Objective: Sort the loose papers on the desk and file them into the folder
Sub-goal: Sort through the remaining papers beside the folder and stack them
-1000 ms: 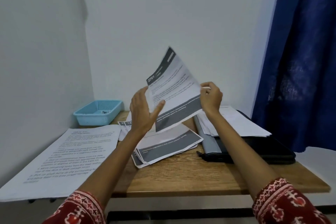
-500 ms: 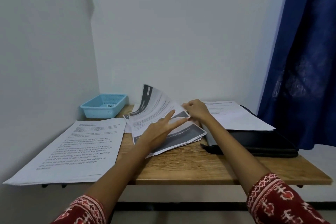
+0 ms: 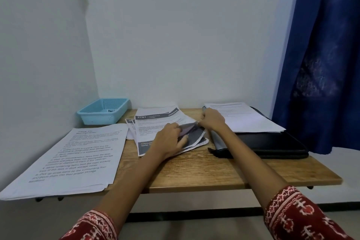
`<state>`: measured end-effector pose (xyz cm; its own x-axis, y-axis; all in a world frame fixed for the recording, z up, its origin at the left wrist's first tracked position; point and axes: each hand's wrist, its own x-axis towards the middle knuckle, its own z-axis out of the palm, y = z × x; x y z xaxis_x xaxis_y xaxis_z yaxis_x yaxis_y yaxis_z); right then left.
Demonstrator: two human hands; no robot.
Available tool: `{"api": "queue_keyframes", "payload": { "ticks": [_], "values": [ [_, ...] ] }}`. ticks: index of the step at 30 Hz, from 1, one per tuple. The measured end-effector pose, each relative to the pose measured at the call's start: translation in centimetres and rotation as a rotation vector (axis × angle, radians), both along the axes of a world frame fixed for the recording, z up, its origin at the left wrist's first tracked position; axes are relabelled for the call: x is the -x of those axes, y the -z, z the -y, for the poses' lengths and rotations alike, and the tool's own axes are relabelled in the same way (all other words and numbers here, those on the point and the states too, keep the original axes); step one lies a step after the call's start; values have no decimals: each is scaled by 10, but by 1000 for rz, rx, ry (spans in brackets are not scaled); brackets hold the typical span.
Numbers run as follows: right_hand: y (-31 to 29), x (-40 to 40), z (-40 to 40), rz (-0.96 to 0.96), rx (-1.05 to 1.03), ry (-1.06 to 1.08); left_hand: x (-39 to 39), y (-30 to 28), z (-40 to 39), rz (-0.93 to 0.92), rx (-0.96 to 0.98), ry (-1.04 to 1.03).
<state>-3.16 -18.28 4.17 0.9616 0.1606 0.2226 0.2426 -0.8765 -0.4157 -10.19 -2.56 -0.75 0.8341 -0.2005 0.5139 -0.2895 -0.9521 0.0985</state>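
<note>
Centre of the frame: fanned pile of white printed sheets with dark grey header and footer bands (image 3: 155, 130), lying on the brown wood-grain desk (image 3: 194, 169). Left hand (image 3: 169, 142) on the pile's lower right part, fingers curled, gripping the dark-banded edge of the sheets. Right hand (image 3: 212, 121) at the pile's right edge, fingers curled, pinching a sheet corner there. Right of centre: black zip folder with a grey spine (image 3: 268, 142), lying flat on the desk, closed as far as visible, just beside the pile. White text sheets (image 3: 247, 119) stacked on top of the folder, right hand touching their left edge. Lower left of the frame: big stack of white pages with black printed text (image 3: 74, 160), overhanging the desk's left edge. Upper left of the desk, against the wall: light blue perforated plastic basket (image 3: 103, 111), contents too small to tell. Right edge of the frame: dark blue curtain (image 3: 321, 54). Red patterned sleeves (image 3: 303, 216) at the bottom.
</note>
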Motion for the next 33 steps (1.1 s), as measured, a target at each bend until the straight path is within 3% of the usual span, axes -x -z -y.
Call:
{"api": "queue_keyframes", "payload": {
  "ticks": [3,7,12,14,17,20,27,33],
  "values": [
    [-2,2,-4,19,-57,-31,-3,5,3,-52,-71,-53],
    [-1,4,0,-164,-401,-58,-6,7,2,-5,-57,-79],
    [5,0,3,-312,-668,-126,-6,6,4,6,-50,-76],
    [8,0,3,-295,-604,-151,-6,6,5,8,-55,-84],
    [13,-8,7,-88,-265,-110,-7,6,5,11,-46,-86],
    [17,-7,9,-136,-106,-133,-7,7,3,29,-22,-72],
    [21,-14,8,-148,-322,-84,-6,7,0,48,60,-86],
    [15,-14,13,-313,-402,-147,-6,8,-1,28,86,-164]
  ]
}}
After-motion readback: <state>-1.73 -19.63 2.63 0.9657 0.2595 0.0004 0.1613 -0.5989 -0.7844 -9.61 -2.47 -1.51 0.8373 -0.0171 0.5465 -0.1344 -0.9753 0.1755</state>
